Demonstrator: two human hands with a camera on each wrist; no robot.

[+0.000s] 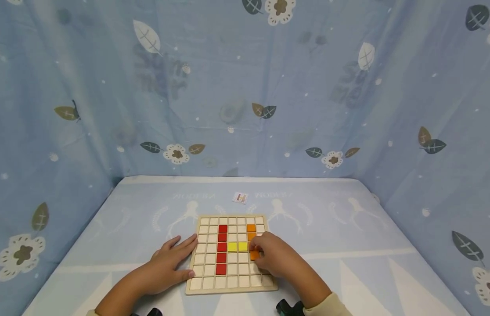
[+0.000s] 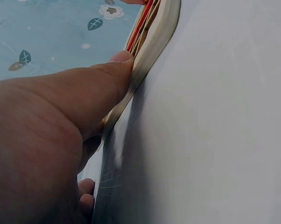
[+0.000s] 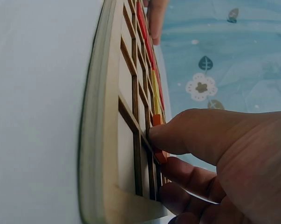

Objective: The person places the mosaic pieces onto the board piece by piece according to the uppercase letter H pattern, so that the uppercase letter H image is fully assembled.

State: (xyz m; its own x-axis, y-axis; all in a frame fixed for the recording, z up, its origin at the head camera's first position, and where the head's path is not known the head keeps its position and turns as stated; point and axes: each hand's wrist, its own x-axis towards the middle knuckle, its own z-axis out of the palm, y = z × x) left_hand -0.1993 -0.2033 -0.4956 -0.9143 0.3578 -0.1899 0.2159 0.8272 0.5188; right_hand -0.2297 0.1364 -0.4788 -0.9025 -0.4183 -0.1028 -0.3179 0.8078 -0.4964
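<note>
A wooden grid board [image 1: 217, 290] with whitish cells lies flat on the table. Several red tiles [image 1: 221, 247] form a column in it, two yellow tiles [image 1: 237, 246] sit side by side, and orange tiles [image 1: 251, 228] line a column on the right. My left hand [image 1: 163, 268] rests along the board's left edge, fingers spread; in the left wrist view its thumb [image 2: 103, 81] presses against the rim. At the orange column, my right hand [image 1: 277, 254] pinches an orange tile [image 3: 161, 156] between thumb and fingers, low over the grid. The hand hides some cells beneath it.
A small printed card [image 1: 240, 198] with a coloured grid pattern lies beyond the board. Patterned blue curtains [image 1: 237, 87] enclose the table [image 1: 328, 219] at the back and sides. Dark devices [image 1: 289, 307] show near both wrists at the bottom.
</note>
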